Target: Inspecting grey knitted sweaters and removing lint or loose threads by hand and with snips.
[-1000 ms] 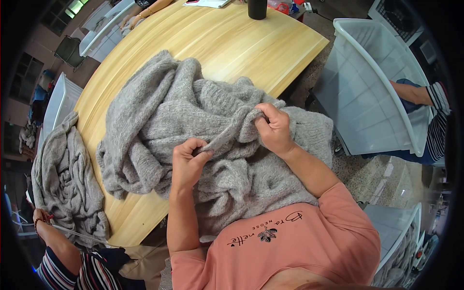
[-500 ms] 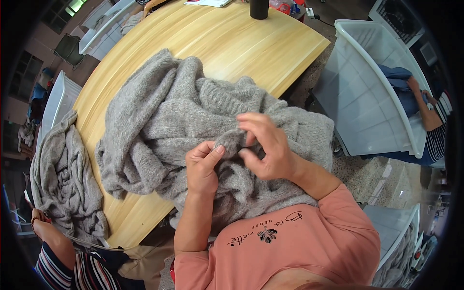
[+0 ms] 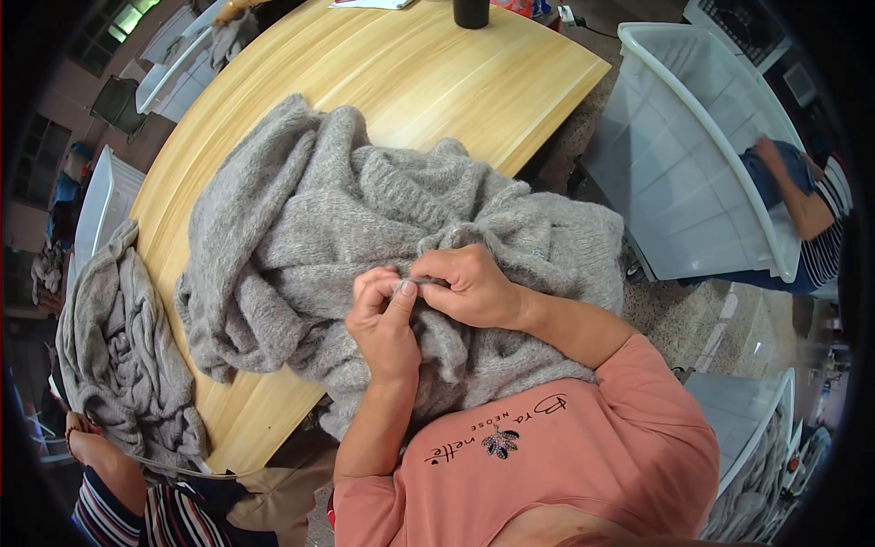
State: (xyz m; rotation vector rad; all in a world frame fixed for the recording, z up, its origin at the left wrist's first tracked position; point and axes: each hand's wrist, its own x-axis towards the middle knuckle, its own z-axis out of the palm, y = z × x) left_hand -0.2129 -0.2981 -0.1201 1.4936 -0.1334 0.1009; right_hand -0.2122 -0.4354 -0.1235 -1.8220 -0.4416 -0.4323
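Observation:
A bulky grey knitted garment (image 3: 337, 228) lies heaped over the table edge and down across my lap. Near its front, my left hand (image 3: 383, 324) pinches a small bit of the knit between thumb and fingers. My right hand (image 3: 469, 287) is closed too, its thumb and forefinger meeting the same bit right beside the left fingertips. Whether a yarn end or a tiny tool sits in that pinch is too small to make out. Folds of the garment surround both hands.
The wooden table (image 3: 410, 73) carries a black cup (image 3: 471, 13) at its far edge. Another grey knit (image 3: 128, 356) hangs at the left, near a co-worker's arm (image 3: 109, 460). A large whitish bin (image 3: 674, 155) stands at right, a person reaching into it; another bin (image 3: 738, 419) holds grey knits.
My right hand has come down and left, its raised fingers closing beside my left hand. The left hand keeps its pinch on the knit. The co-worker's hand at the right bin has moved.

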